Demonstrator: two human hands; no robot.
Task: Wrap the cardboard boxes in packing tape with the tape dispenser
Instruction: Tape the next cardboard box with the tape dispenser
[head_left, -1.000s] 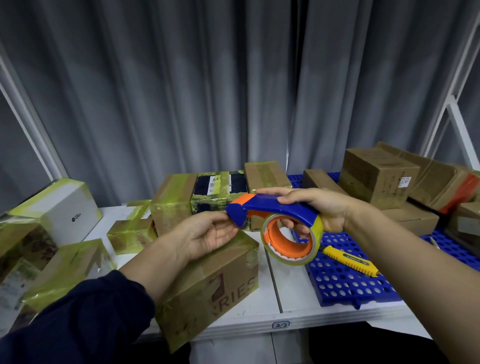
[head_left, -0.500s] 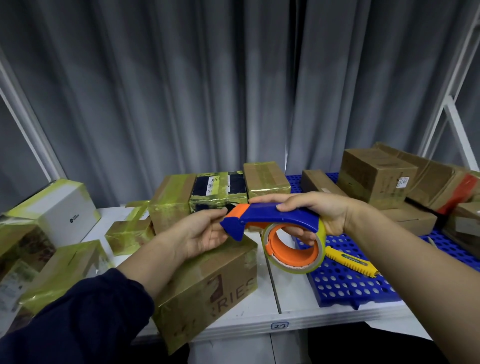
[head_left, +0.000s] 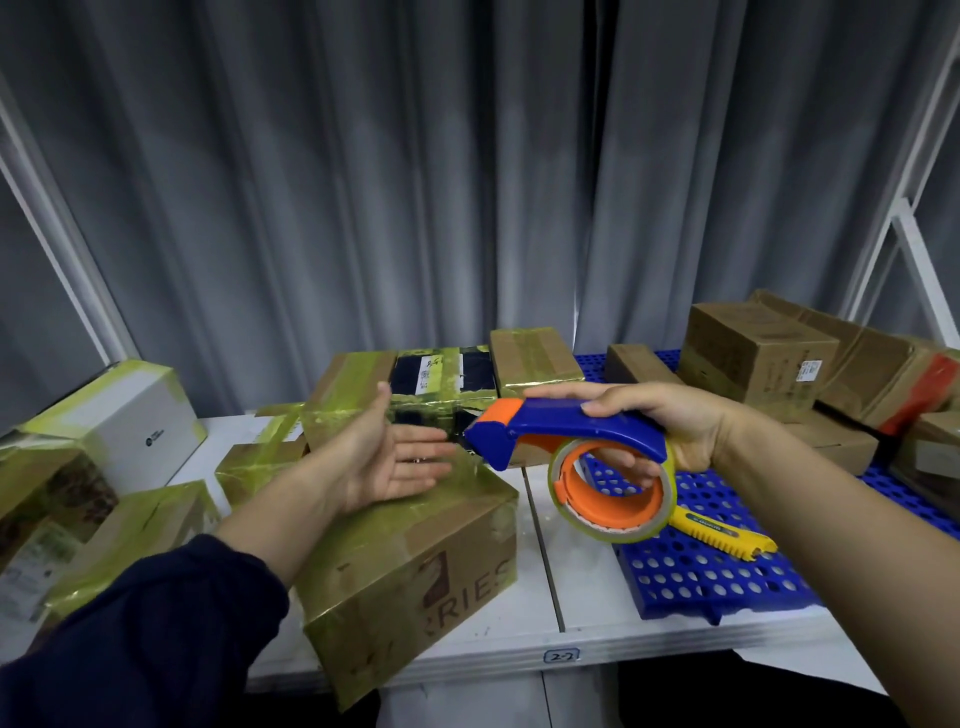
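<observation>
Dark navy left sleeve (head_left: 145, 639), right forearm (head_left: 831, 525) bare

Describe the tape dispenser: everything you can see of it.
The tape dispenser is plastic: a blue arched handle, orange at the nose, over an orange hub carrying a roll of clear yellowish tape. The right hand holds it in the air, thumb along the handle's top, fingers curled through the hub. Its nose points left, toward the open left hand, seemingly without touching it.

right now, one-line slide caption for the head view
Right hand grips tape dispenser beside open left hand over a taped cardboard box
</observation>
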